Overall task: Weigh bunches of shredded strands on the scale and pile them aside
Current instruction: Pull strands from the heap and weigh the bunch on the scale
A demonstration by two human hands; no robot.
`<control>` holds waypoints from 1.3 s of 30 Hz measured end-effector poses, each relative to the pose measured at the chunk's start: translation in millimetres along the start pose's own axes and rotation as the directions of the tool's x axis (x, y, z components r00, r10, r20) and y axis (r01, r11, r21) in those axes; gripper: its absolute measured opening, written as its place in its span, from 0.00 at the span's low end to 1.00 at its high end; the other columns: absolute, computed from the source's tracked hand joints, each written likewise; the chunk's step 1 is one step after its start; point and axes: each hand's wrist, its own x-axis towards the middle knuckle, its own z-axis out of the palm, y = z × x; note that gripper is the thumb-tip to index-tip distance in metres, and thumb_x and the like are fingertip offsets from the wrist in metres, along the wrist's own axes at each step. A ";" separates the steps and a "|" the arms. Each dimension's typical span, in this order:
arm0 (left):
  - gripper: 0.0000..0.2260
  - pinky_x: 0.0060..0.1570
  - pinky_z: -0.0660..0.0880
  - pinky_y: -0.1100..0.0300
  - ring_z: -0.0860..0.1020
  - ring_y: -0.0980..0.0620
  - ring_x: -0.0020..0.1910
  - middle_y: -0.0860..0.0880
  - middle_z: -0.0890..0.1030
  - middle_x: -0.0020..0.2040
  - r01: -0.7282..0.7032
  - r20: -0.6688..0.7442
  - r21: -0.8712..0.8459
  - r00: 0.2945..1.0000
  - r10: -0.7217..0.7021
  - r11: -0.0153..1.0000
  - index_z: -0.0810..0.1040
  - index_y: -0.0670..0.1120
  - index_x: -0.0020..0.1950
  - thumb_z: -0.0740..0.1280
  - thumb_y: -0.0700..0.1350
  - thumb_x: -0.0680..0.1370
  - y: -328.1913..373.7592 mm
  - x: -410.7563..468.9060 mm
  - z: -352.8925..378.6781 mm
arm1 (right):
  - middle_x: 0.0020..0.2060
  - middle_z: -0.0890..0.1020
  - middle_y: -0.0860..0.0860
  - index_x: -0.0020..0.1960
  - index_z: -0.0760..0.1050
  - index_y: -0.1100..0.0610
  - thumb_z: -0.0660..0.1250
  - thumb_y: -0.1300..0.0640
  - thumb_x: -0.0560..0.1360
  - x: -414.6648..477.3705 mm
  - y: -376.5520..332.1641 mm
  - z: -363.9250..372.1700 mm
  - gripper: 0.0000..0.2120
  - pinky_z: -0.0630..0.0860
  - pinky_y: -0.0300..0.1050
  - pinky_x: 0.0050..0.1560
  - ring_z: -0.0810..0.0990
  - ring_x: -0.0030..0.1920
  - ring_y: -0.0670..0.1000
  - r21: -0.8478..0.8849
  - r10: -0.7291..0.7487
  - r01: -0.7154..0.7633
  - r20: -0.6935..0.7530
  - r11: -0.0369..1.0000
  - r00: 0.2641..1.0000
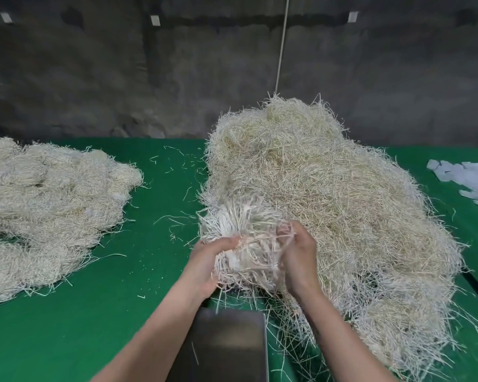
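One bunch [246,252] clamped in fingers [226,242] of left hand [204,263] and right hand [298,257]; one scale [229,343]; two piles [329,194] [47,205].

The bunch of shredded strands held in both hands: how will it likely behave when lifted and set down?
The bunch is probably floppy: its strands splay and droop between the left hand and right hand. Likely light for its bulk, being loose and airy. It may well shed, since stray strands already lie on the green table and the scale.
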 end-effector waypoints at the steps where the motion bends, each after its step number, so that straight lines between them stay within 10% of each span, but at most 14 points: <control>1: 0.48 0.72 0.44 0.43 0.51 0.50 0.76 0.47 0.56 0.77 0.000 -0.012 -0.003 1.000 0.000 1.000 0.58 0.43 0.76 0.75 0.45 0.59 -1.6 4.1 -0.7 | 0.46 0.79 0.48 0.60 0.74 0.55 0.59 0.64 0.78 6.1 -0.5 -1.8 0.14 0.74 0.40 0.40 0.76 0.38 0.41 0.105 0.093 -0.090 -0.024 0.990 0.995; 3: 0.52 0.71 0.45 0.43 0.52 0.49 0.75 0.47 0.57 0.76 -0.016 -0.055 -0.013 0.998 0.015 1.000 0.53 0.44 0.77 0.76 0.45 0.58 -1.8 5.9 -3.4 | 0.61 0.74 0.55 0.65 0.69 0.62 0.59 0.64 0.77 12.9 -1.4 -5.9 0.16 0.69 0.52 0.59 0.73 0.58 0.51 0.306 0.276 -0.247 -0.054 0.919 0.960; 7: 0.53 0.71 0.48 0.43 0.53 0.49 0.75 0.47 0.57 0.76 -0.031 -0.079 -0.012 0.996 0.030 0.999 0.52 0.44 0.77 0.77 0.48 0.58 5.6 3.6 -11.3 | 0.54 0.75 0.56 0.51 0.72 0.61 0.57 0.68 0.76 22.6 -1.9 -22.0 0.09 0.69 0.46 0.52 0.72 0.52 0.51 0.362 0.321 -0.269 -0.090 0.892 0.943; 10: 0.54 0.71 0.52 0.45 0.56 0.48 0.74 0.46 0.59 0.76 -0.036 -0.076 0.044 0.996 0.039 0.998 0.50 0.44 0.77 0.78 0.49 0.59 6.7 2.9 -16.6 | 0.62 0.72 0.53 0.67 0.67 0.52 0.64 0.66 0.71 23.2 -7.5 -26.3 0.26 0.73 0.50 0.55 0.74 0.56 0.52 0.358 0.143 -0.216 0.219 0.909 0.965; 13: 0.55 0.70 0.55 0.45 0.58 0.46 0.74 0.43 0.60 0.75 -0.039 -0.012 0.083 0.999 0.040 0.996 0.49 0.45 0.77 0.78 0.47 0.59 -0.3 -1.5 -1.3 | 0.62 0.61 0.32 0.70 0.57 0.34 0.76 0.45 0.62 7.1 -6.4 -5.7 0.43 0.76 0.36 0.50 0.72 0.58 0.38 -0.019 0.094 -0.097 0.484 0.995 0.870; 15: 0.52 0.71 0.55 0.45 0.59 0.45 0.73 0.43 0.60 0.74 -0.024 0.002 0.099 1.000 0.024 0.995 0.55 0.43 0.76 0.79 0.46 0.59 0.1 -4.6 6.6 | 0.63 0.57 0.33 0.71 0.60 0.40 0.75 0.47 0.65 4.8 1.2 5.0 0.39 0.70 0.28 0.49 0.66 0.56 0.33 -0.213 0.145 -0.060 0.411 0.975 0.900; 18: 0.31 0.71 0.57 0.41 0.62 0.44 0.72 0.44 0.67 0.72 -0.022 -0.029 -0.049 0.999 0.020 0.999 0.74 0.44 0.62 0.76 0.44 0.60 15.7 -1.4 0.8 | 0.61 0.75 0.55 0.63 0.70 0.57 0.68 0.66 0.71 25.4 -4.1 -6.0 0.22 0.74 0.33 0.48 0.77 0.48 0.42 -0.009 0.243 -0.243 0.117 0.970 0.963; 23: 0.21 0.70 0.59 0.39 0.66 0.41 0.70 0.44 0.69 0.71 -0.049 -0.065 -0.114 0.997 0.042 0.992 0.78 0.45 0.54 0.74 0.44 0.61 27.9 4.2 -4.0 | 0.66 0.71 0.59 0.73 0.58 0.61 0.67 0.68 0.70 68.4 -4.7 -37.3 0.34 0.63 0.56 0.69 0.70 0.66 0.58 0.289 0.417 -0.371 -0.116 0.883 0.901; 27: 0.26 0.63 0.69 0.40 0.75 0.39 0.61 0.40 0.74 0.64 -0.053 -0.097 -0.123 0.994 0.041 0.991 0.76 0.43 0.57 0.74 0.43 0.60 31.1 9.2 -4.3 | 0.62 0.75 0.58 0.72 0.62 0.62 0.64 0.70 0.73 105.7 4.1 -68.1 0.29 0.80 0.43 0.48 0.81 0.51 0.56 0.402 0.416 -0.272 -0.329 0.874 0.848; 31: 0.23 0.68 0.63 0.40 0.68 0.40 0.69 0.41 0.70 0.70 -0.061 -0.112 -0.115 0.993 0.048 0.992 0.76 0.46 0.54 0.75 0.44 0.60 34.6 13.0 -8.2 | 0.63 0.74 0.62 0.62 0.69 0.57 0.63 0.65 0.77 128.6 27.5 -102.6 0.14 0.77 0.40 0.45 0.78 0.52 0.56 -0.105 0.195 -0.295 -0.538 0.950 0.820; 33: 0.17 0.70 0.59 0.40 0.62 0.42 0.72 0.44 0.65 0.72 -0.078 -0.132 -0.073 0.989 0.067 0.994 0.76 0.48 0.49 0.75 0.44 0.62 37.4 13.3 -5.3 | 0.56 0.78 0.62 0.58 0.68 0.56 0.65 0.62 0.76 133.5 33.5 -105.8 0.12 0.77 0.42 0.35 0.79 0.43 0.55 -0.440 0.226 -0.346 -0.303 0.829 0.926; 36: 0.15 0.70 0.52 0.41 0.56 0.45 0.74 0.46 0.63 0.74 -0.084 -0.112 0.014 0.990 0.085 0.996 0.76 0.48 0.49 0.74 0.44 0.64 38.3 18.7 -1.6 | 0.55 0.77 0.58 0.67 0.66 0.55 0.71 0.57 0.70 136.7 13.9 -97.7 0.28 0.79 0.54 0.51 0.79 0.52 0.59 -0.825 0.260 -0.171 -0.031 0.538 0.965; 39: 0.23 0.70 0.51 0.41 0.56 0.46 0.75 0.46 0.62 0.74 -0.077 -0.107 0.084 0.991 0.085 0.994 0.75 0.46 0.56 0.75 0.46 0.63 37.8 24.3 5.0 | 0.53 0.76 0.50 0.69 0.64 0.48 0.76 0.53 0.64 139.5 -28.8 -87.9 0.36 0.76 0.49 0.45 0.75 0.53 0.54 -0.907 0.082 -0.003 0.035 0.422 0.996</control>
